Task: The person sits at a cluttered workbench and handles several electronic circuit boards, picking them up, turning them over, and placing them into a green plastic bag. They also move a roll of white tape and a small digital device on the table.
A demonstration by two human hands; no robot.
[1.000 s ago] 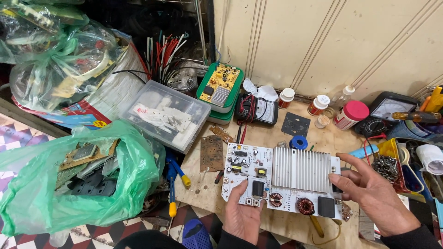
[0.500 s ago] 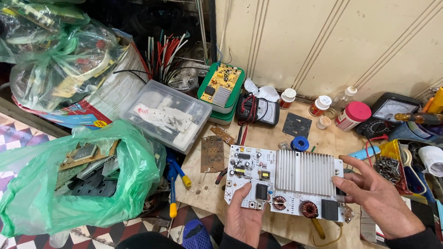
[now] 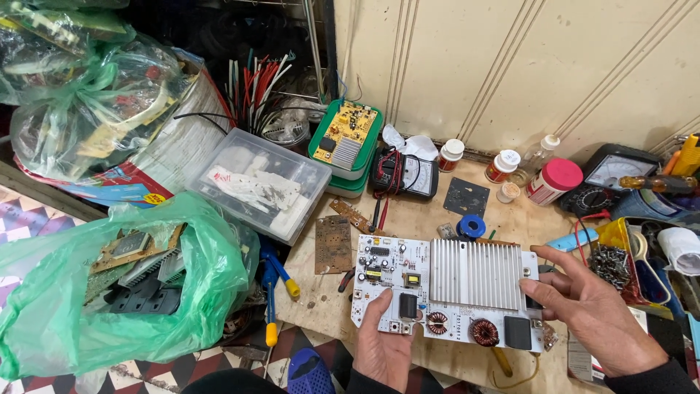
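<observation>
A white circuit board (image 3: 394, 277) with a ribbed aluminium heat sink (image 3: 475, 274) and copper coils is held flat above the wooden workbench (image 3: 321, 306). My left hand (image 3: 380, 350) grips its near left edge, thumb on top. My right hand (image 3: 594, 310) holds its right edge, fingers partly spread along the side.
A green plastic bag (image 3: 117, 306) of boards sits at the left. Behind are a clear lidded box (image 3: 262, 182), a green tray with a yellow board (image 3: 346, 135), a black multimeter (image 3: 405, 175), small jars (image 3: 554, 179), a blue tape roll (image 3: 472, 225), and a yellow-handled tool (image 3: 281, 273).
The board and both hands have shifted slightly down and right in view; both hands still grip it.
</observation>
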